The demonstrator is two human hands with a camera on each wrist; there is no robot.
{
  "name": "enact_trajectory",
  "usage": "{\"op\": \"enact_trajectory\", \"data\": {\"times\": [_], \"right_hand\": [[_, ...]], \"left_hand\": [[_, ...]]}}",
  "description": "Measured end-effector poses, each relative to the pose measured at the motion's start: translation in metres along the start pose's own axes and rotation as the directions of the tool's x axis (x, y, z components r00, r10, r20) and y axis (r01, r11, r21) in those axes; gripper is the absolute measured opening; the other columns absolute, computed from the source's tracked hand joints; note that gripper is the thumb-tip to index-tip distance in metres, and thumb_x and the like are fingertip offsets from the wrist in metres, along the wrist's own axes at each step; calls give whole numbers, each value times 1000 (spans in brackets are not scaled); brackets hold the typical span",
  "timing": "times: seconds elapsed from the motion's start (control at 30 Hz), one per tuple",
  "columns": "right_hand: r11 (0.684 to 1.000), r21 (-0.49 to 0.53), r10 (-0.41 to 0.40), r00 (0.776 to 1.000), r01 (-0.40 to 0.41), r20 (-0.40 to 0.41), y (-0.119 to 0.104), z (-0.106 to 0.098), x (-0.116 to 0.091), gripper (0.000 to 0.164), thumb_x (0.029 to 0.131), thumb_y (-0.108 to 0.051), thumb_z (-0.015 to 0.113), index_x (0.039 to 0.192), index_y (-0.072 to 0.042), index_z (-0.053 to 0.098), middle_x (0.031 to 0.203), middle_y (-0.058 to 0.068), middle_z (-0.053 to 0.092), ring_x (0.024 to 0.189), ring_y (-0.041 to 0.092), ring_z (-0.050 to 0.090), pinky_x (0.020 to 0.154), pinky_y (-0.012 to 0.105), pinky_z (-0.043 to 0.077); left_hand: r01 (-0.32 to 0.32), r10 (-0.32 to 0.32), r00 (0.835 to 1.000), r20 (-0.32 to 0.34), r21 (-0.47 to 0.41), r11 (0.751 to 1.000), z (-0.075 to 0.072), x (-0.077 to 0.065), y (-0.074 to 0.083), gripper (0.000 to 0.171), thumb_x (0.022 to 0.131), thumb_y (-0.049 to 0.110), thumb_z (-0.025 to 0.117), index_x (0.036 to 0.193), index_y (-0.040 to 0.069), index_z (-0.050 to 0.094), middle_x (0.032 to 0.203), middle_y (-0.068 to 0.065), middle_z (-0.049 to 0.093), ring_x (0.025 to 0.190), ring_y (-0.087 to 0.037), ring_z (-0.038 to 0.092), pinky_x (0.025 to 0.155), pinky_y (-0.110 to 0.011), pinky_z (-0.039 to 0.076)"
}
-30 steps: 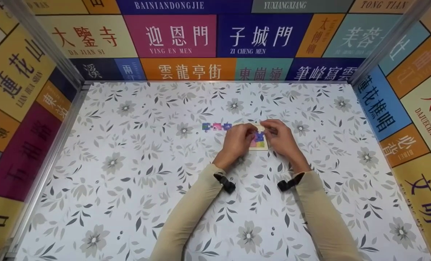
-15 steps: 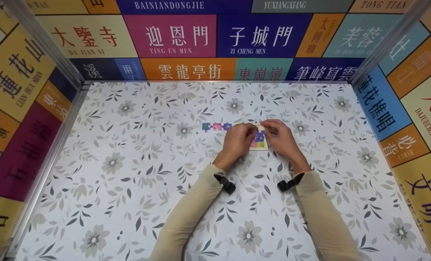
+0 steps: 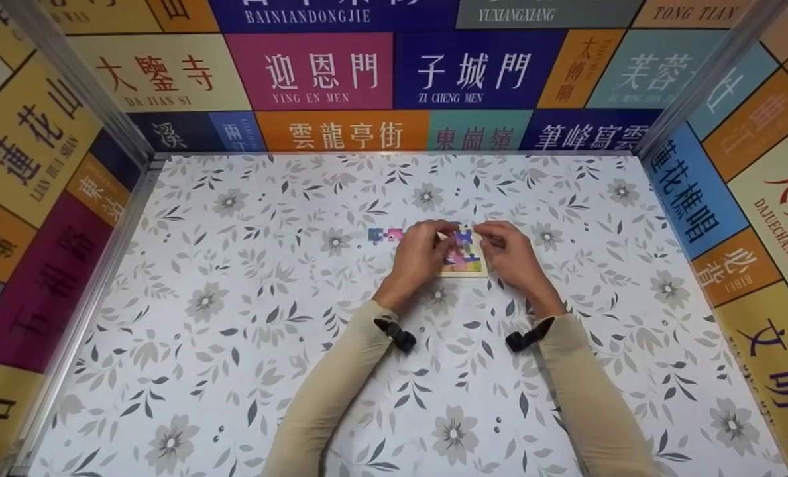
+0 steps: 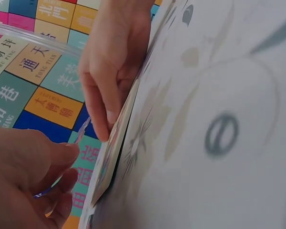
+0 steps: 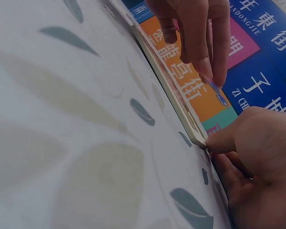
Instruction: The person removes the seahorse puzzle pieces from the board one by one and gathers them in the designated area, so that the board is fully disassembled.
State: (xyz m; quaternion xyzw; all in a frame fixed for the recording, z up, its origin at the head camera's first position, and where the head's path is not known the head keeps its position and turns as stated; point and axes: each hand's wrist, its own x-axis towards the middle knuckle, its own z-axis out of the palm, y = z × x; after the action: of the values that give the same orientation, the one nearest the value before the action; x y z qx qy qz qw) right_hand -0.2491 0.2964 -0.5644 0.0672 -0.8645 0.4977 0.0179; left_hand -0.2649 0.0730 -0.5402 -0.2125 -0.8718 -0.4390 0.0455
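A small jigsaw board [image 3: 466, 275] with a pale rim lies on the patterned tabletop, partly filled with purple, pink and yellow pieces. My left hand [image 3: 420, 255] is over its left side, and a thin puzzle piece [image 4: 83, 129] is pinched between thumb and fingertips. In the right wrist view the same puzzle piece [image 5: 219, 94] shows bluish, raised above the board. My right hand [image 3: 509, 252] holds the board at its right edge, thumb at the corner in the right wrist view. The left hand hides part of the board in the head view.
Loose puzzle pieces, one blue-green [image 3: 375, 235] and one pink [image 3: 394, 234], lie in a row left of my left hand. Walls with coloured lettered panels [image 3: 311, 71] enclose the table [image 3: 234, 371] at the back and sides. Both wrists wear black cameras.
My left hand has shifted left, uncovering more of the board and now covering the right end of the loose row. The right hand stays at the board's edge. The head view has tilted slightly.
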Motion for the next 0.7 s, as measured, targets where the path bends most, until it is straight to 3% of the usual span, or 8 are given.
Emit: {"op": "enact_trajectory", "data": {"times": [0.4, 0.7], "right_hand": [[1000, -17, 14, 1000, -14, 3, 0, 1, -1, 32, 104, -7, 58, 134, -7, 67, 143, 9, 57, 129, 26, 59, 112, 45, 47], [1000, -16, -16, 1000, 16, -3, -2, 0, -1, 25, 103, -7, 58, 124, -4, 72, 140, 9, 58, 128, 28, 60, 108, 46, 49]], "left_hand": [[0, -2, 998, -70, -22, 1000, -48, -9, -31, 21, 97, 9, 70, 117, 10, 78, 103, -3, 78, 84, -13, 68, 74, -29, 54], [57, -58, 997, -49, -23, 998, -67, -17, -44, 23, 94, 4, 71, 115, 9, 78, 100, -4, 78, 83, -15, 69, 73, -29, 54]]}}
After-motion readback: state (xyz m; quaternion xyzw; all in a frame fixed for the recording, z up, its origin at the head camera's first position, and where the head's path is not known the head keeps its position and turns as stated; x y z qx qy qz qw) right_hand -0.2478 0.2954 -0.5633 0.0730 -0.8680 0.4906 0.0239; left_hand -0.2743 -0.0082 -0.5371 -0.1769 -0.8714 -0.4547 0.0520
